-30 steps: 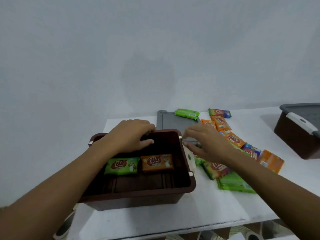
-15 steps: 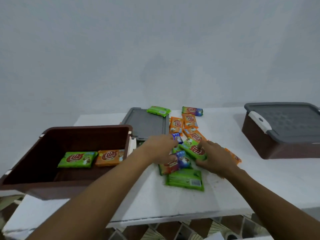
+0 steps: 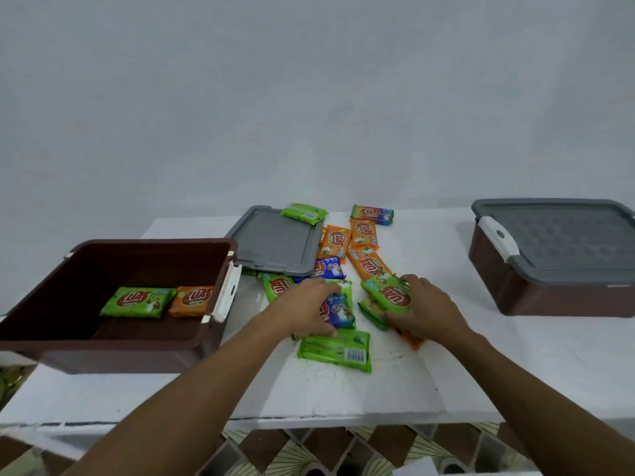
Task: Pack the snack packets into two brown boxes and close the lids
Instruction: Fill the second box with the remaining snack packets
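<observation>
Left hand [image 3: 309, 309] grip closed on blue snack packet [image 3: 338, 309]; right hand [image 3: 426, 309] grip closed on green snack packet [image 3: 390, 293], mid-table [image 3: 343, 389]. Open brown box [image 3: 113, 352] at left edge.

Brown open box [image 3: 51, 341] left, grey loose lid [image 3: 275, 242], green, orange and blue packets [image 3: 364, 266] on white table [image 3: 343, 389].

Red oval logo reading "KUAT" is showing on the green packet [image 3: 138, 301] and the orange packet [image 3: 192, 300] lying inside the open brown box [image 3: 103, 352]. Same logo is appearing, turned various ways, on orange packets [image 3: 336, 239] right of that box. A barcode, digits unreadable, is facing up on the nearest green packet [image 3: 335, 350].
</observation>
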A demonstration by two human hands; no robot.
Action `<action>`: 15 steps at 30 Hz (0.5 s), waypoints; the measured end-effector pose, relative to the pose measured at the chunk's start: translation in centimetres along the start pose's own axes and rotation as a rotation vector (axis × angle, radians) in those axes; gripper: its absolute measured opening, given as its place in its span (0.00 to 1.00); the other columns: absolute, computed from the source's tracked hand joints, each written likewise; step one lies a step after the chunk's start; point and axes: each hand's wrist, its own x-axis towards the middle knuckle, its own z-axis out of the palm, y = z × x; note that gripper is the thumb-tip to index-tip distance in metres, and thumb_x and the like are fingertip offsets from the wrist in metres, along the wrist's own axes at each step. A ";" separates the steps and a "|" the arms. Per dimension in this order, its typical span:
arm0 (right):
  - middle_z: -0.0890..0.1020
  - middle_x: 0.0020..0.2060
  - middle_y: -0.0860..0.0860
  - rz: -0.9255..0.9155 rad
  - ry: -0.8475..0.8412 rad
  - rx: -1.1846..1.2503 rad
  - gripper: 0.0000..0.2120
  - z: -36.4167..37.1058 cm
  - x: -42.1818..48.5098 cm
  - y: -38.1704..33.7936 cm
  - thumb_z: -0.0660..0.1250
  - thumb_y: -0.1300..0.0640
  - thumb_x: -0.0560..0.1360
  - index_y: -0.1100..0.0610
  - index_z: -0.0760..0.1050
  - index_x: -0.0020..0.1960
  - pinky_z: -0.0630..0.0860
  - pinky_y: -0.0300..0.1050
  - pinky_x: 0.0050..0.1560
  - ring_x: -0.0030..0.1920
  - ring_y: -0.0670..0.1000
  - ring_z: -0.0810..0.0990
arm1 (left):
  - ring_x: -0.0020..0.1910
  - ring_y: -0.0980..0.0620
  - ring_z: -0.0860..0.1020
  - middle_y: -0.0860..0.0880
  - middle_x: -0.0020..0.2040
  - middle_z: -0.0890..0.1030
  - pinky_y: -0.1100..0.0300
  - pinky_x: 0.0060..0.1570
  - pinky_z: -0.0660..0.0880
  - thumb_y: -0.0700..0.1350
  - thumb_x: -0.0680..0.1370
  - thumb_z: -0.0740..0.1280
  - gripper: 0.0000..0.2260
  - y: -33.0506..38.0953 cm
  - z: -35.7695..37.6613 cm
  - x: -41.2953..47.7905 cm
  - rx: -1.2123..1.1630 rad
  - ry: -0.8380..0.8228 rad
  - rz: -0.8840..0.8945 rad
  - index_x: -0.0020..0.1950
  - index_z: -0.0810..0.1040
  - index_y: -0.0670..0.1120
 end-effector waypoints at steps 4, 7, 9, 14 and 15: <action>0.76 0.51 0.47 0.034 -0.042 0.065 0.39 -0.8 0.2 -0.1 0.74 0.34 0.61 0.49 0.64 0.64 0.79 0.46 0.42 0.46 0.48 0.78 | 0.63 0.48 0.72 0.48 0.65 0.72 0.52 0.60 0.74 0.57 0.65 0.78 0.37 0.2 -0.3 -0.2 -0.021 0.026 -0.044 0.70 0.68 0.49; 0.77 0.51 0.48 0.045 -0.053 0.090 0.37 -1.3 0.4 -0.1 0.76 0.41 0.62 0.49 0.63 0.64 0.80 0.45 0.42 0.45 0.48 0.79 | 0.59 0.51 0.73 0.51 0.61 0.71 0.53 0.55 0.77 0.56 0.67 0.78 0.32 0.3 -1.1 -0.4 -0.023 0.031 -0.010 0.65 0.69 0.49; 0.78 0.51 0.49 0.062 -0.069 0.263 0.32 -1.5 0.6 -0.2 0.78 0.46 0.65 0.50 0.65 0.62 0.80 0.44 0.40 0.45 0.48 0.80 | 0.55 0.52 0.74 0.51 0.60 0.71 0.54 0.52 0.78 0.56 0.67 0.77 0.31 0.3 -2.2 -0.6 -0.049 0.046 0.014 0.65 0.68 0.50; 0.85 0.49 0.56 0.088 -0.089 0.996 0.18 -2.6 1.0 -2.4 0.75 0.57 0.71 0.55 0.75 0.59 0.81 0.60 0.51 0.46 0.56 0.85 | 0.46 0.53 0.78 0.51 0.55 0.79 0.59 0.43 0.77 0.55 0.68 0.75 0.29 0.0 -6.4 -1.9 -0.067 0.097 0.058 0.64 0.69 0.50; 0.85 0.48 0.57 0.077 -0.102 1.079 0.19 -3.0 1.0 -3.3 0.74 0.60 0.71 0.56 0.74 0.60 0.80 0.63 0.52 0.46 0.59 0.85 | 0.46 0.53 0.77 0.51 0.54 0.79 0.58 0.42 0.77 0.55 0.68 0.75 0.28 -0.3 -7.3 -2.3 -0.046 0.108 0.066 0.64 0.69 0.51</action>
